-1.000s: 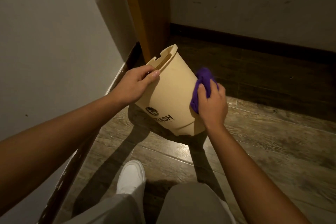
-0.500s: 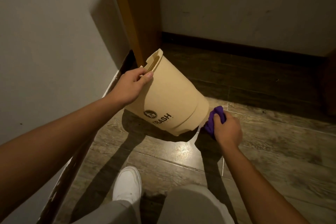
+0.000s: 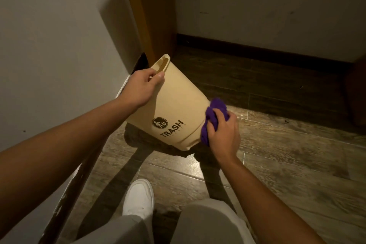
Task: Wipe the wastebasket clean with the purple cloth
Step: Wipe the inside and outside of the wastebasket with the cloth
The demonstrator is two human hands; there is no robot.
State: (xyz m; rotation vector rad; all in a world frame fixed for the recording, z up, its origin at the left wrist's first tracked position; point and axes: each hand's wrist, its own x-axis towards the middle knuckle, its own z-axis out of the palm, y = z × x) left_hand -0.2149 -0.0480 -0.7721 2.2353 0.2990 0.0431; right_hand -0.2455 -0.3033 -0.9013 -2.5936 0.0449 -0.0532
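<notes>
A beige wastebasket [image 3: 178,105] with a black "TRASH" print is held tilted above the wooden floor, its rim pointing up and away to the left, its base down toward me. My left hand [image 3: 141,88] grips the rim near a handle slot. My right hand [image 3: 222,132] is closed on a bunched purple cloth [image 3: 214,114] and presses it against the basket's lower right side near the base. The basket's inside and bottom face are hidden.
A white wall [image 3: 59,55] runs close on the left, with a wooden door frame [image 3: 142,16] beyond the basket. A dark baseboard [image 3: 257,49] lines the far wall. My white shoe [image 3: 138,198] and grey trouser legs are at the bottom.
My right hand slid the cloth from the basket's upper side down past its base, then back up onto the lower right side. The basket tipped further over.
</notes>
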